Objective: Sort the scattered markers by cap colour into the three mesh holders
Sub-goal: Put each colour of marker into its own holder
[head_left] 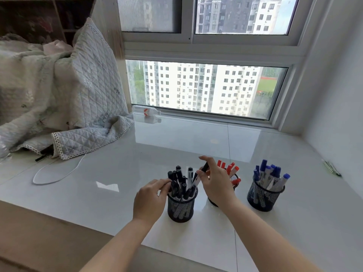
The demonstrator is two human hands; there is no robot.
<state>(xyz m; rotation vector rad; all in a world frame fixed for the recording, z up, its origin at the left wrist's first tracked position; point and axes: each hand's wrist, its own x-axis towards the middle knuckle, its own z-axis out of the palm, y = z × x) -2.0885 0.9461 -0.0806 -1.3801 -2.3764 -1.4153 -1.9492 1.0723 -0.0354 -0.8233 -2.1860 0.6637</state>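
Head view: three black wire-mesh cylindrical holders are lined up on the glossy white tiled sill (176, 142). The left mesh holder (181, 208) is packed w/ black-capped markers, the middle mesh holder (234, 180), partly hidden behind the right wrist, carries red-capped markers (231, 169), and the right mesh holder (264, 198) carries blue-capped markers (272, 173).

A slim white-barrelled marker with a black cap (200, 174) is pinched in the right hand (216, 179), directly above the left holder. Its long axis is tilted, cap end up and to the right, lower end aimed down-left at the crowded opening. The left hand (152, 195) is curled at the holder's left rim, fingertips among the black markers; whether one is gripped can't be told.

Risks, judged: the holder is so full that the incoming marker could jam on caps, approx. halfway in, or tip the holder. No loose markers are seen on the sill, so sorting looks nearly done.
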